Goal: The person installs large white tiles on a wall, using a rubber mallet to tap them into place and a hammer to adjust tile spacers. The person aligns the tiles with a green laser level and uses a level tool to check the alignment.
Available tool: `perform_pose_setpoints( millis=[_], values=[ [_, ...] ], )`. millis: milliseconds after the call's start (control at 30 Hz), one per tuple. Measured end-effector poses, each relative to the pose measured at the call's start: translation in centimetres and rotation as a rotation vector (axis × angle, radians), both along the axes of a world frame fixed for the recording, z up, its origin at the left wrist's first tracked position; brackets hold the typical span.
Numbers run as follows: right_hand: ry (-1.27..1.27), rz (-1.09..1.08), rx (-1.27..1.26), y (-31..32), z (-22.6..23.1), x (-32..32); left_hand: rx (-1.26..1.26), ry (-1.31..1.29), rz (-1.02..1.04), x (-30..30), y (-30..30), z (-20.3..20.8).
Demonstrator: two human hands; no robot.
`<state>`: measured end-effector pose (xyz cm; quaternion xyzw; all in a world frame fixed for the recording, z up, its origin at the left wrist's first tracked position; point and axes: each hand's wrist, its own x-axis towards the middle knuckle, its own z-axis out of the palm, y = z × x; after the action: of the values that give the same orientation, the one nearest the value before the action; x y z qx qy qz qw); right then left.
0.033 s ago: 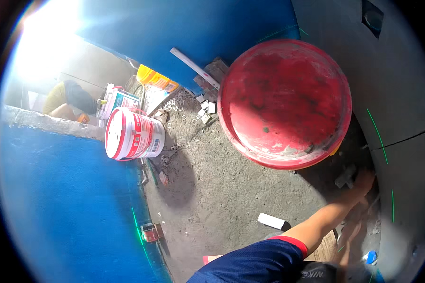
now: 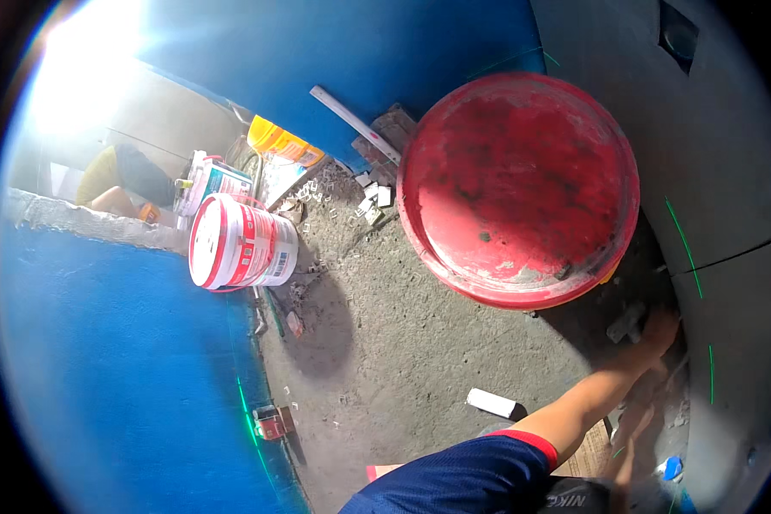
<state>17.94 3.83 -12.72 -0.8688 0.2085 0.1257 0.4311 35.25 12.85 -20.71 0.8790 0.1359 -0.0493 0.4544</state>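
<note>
Grey piece (image 2: 627, 323): on the floor (image 2: 403, 343), in shadow below the right part of the drum; blurred, so its exact kind is unclear.
Left hand (image 2: 661, 330): lowered just beside the grey piece, close to the grey wall (image 2: 728, 188); fingers blurred and dark, so I cannot tell how far open it is, whether it touches the piece, or whether it grips anything.
Right hand: cannot be made out; a dim bare limb (image 2: 632, 433) lies below the left wrist, forearm or leg I cannot tell.
Sleeve (image 2: 454, 475): navy with a red cuff, on the left arm, which crosses from the lower edge toward the right.
Drum (image 2: 522, 188): big, with a round red top, stained dark and dusted pale; a bit of yellow shows under its rim.
White bar (image 2: 490, 402): on the floor near the left forearm, dark at one end.
Cardboard (image 2: 589, 454): partly hidden under the forearm.
Blue scrap (image 2: 673, 468): lower right, by the foot of the grey wall.
Red device (image 2: 270, 423): at the base of the blue wall (image 2: 128, 343), beside a bright green line (image 2: 247, 411).
Pail (image 2: 244, 242): white and red, near the end of the blue wall, a white bucket (image 2: 218, 182) and a yellow bucket (image 2: 283, 141) beyond it.
Tile bits (image 2: 375, 201): scattered left of the drum, near a long pale strip (image 2: 351, 122).
Co-worker (image 2: 103, 176): upper left, yellow top, bent low beside an orange object (image 2: 149, 212).
</note>
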Motion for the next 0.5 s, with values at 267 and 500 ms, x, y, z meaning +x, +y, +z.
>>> perform_pose_setpoints(
  millis=[267, 500],
  values=[
    [0.226, -0.147, 0.278, 1.7, -2.8, 0.7, 0.015, -0.262, 0.063, -1.6, 8.7, 3.0],
    [0.675, 0.084, 0.137, -5.3, 14.3, -2.8, 0.461, -0.316, -0.667, -5.8, 8.9, 9.5]
  ],
)
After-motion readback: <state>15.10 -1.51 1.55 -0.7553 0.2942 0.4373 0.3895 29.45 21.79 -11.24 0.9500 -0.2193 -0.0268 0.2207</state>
